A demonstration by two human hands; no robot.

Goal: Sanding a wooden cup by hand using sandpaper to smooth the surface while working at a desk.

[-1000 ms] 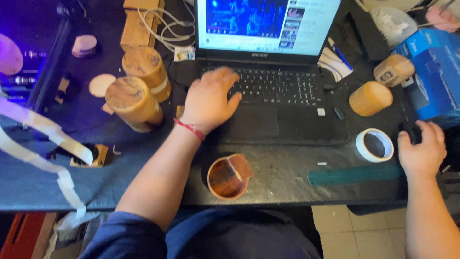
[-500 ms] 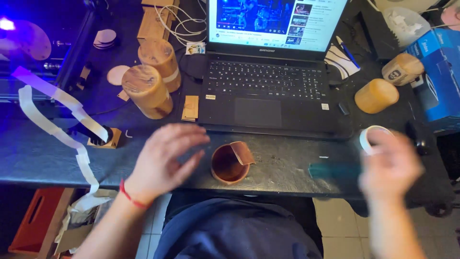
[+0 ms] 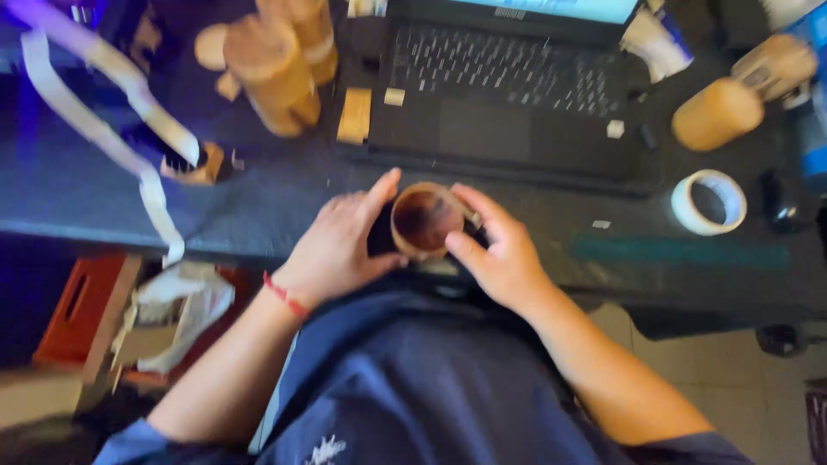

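Gripping the round, open-topped wooden cup from both sides, the hands meet at the near edge of the dark bench. The left hand curls around the cup's left wall, with the index finger extended along the far rim and the thumb pressed against the near side; a red band encircles its wrist. The right hand closes on the cup's right wall, with the thumb against the near rim and the fingers wrapped around the far side. The cup sits upright, showing a dark reddish-brown interior, just in front of the black laptop. The white roll of tape lies flat on the bench, well apart to the right of the cup. A tan wooden cylinder lies on its side beyond the tape. Two tall wooden cylindrical containers stand at the far left of the laptop, with a small flat wooden block beside them. A white paper strip hangs across the left end of the bench.
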